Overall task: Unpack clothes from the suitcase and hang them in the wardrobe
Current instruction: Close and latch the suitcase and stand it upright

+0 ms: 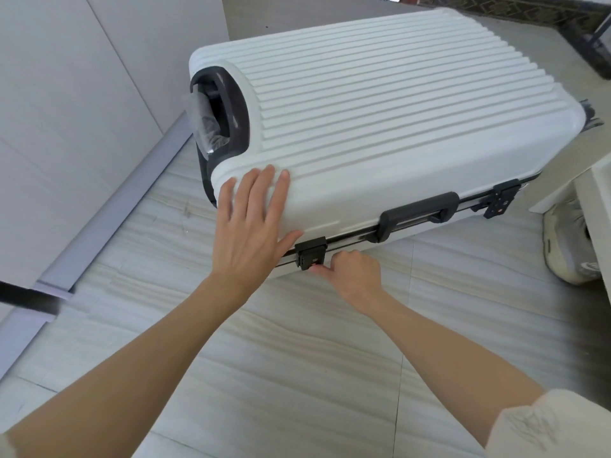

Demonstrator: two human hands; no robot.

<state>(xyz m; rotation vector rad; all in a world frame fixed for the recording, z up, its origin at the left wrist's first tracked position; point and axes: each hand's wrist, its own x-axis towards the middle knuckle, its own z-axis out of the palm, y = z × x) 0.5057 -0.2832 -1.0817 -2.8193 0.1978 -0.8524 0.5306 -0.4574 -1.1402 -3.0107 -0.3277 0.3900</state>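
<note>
I'm pressing my left hand [249, 223], fingers spread flat, on the closed white suitcase [380, 120] lying on the floor [297, 342] (lid up), while my right hand [352, 274], fingers curled, is pushing the near latch [310, 256].

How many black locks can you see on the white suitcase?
2. One lock sits on the front edge by the right hand, near the left hand. The other lock is past the carry handle. Other sides are hidden.

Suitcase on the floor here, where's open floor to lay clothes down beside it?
Bare tile lies in front of the suitcase, between both arms, and left toward the wall baseboard. The right side is crowded: a shoe and white furniture sit close.
</note>
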